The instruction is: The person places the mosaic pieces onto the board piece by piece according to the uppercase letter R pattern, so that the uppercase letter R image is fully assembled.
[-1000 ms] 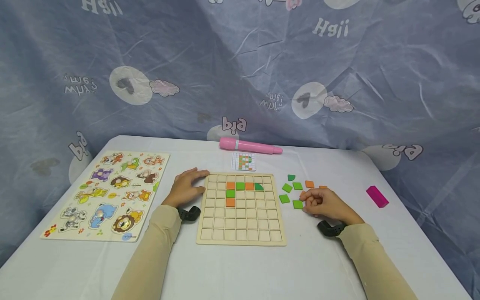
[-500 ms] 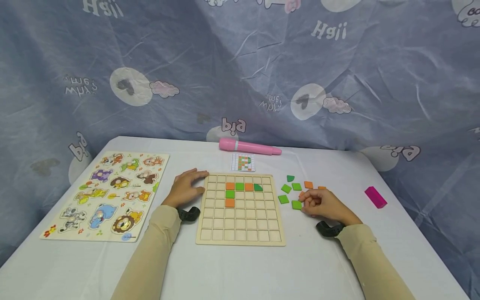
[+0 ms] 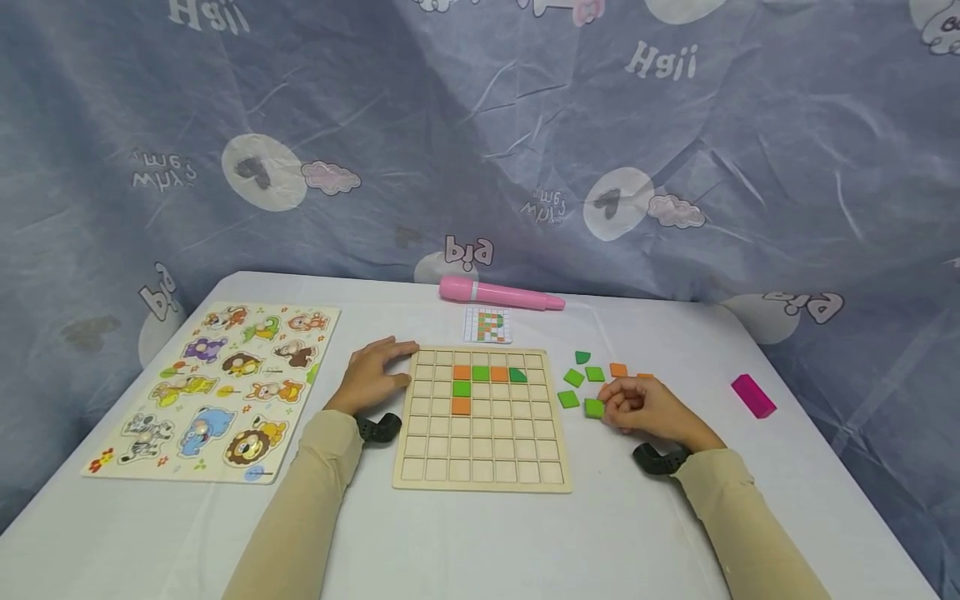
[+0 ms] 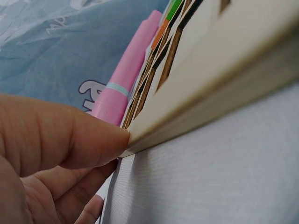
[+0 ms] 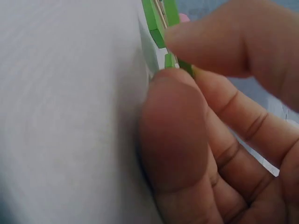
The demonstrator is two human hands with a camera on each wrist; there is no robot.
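Note:
A square wooden grid board point(image 3: 483, 477) lies in the middle of the table, with several orange and green tiles set in its upper rows. My left hand point(image 3: 369, 377) rests at its upper left, index finger at the corner and thumb against the left edge. In the left wrist view the thumb point(image 4: 84, 137) meets the board's side point(image 4: 196, 102). To the right of the board, my right hand point(image 3: 637, 406) has curled fingers and pinches the edge of a green square tile point(image 3: 593, 408), which tilts up. In the right wrist view a green tile point(image 5: 153, 23) shows at a fingertip.
Several loose green and orange tiles, one an orange tile point(image 3: 618, 369), lie beside the right hand. Behind the board are a small pattern card point(image 3: 487, 325) and a pink marker-like stick point(image 3: 501, 293). An animal puzzle board point(image 3: 210, 392) lies left, a magenta block point(image 3: 753, 396) far right.
The green tile at my right fingertips has gone from flat to tilted, and the orange tile beside the fingers is now covered by them. My left hand stays at the board.

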